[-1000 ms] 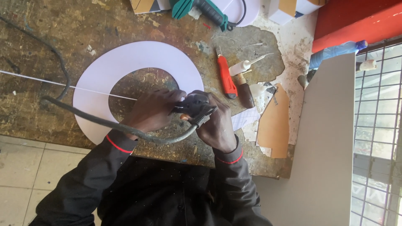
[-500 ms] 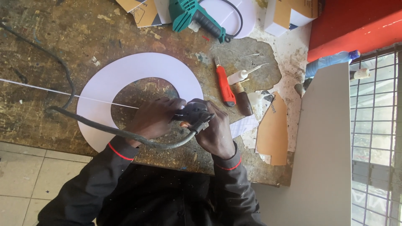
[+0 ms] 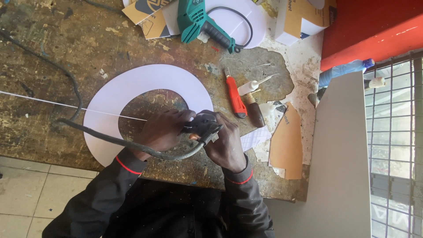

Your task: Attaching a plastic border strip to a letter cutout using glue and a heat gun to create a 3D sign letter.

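My left hand [image 3: 165, 130] and my right hand [image 3: 227, 141] are both closed around a small dark corded tool [image 3: 202, 124] at the near edge of a worn wooden workbench [image 3: 88, 48]. The tool's thick grey cable [image 3: 132, 143] runs off to the left. Under my hands lies a white flat ring of sheet material [image 3: 141, 81]. A thin white string [image 3: 53, 103] stretches from the left edge to my left hand. What the tool's tip touches is hidden by my fingers.
A red utility knife [image 3: 235, 97], a white glue nozzle [image 3: 253, 84] and a brown-handled tool [image 3: 256, 113] lie right of the ring. A teal power drill [image 3: 200, 22] rests at the back on a white disc. Cardboard pieces [image 3: 287, 143], a white board [image 3: 339, 150] and a window grille stand right.
My hands and the tool have stayed in the same place on the ring. The view has shifted, so the bench and the things on it sit lower in the frame.
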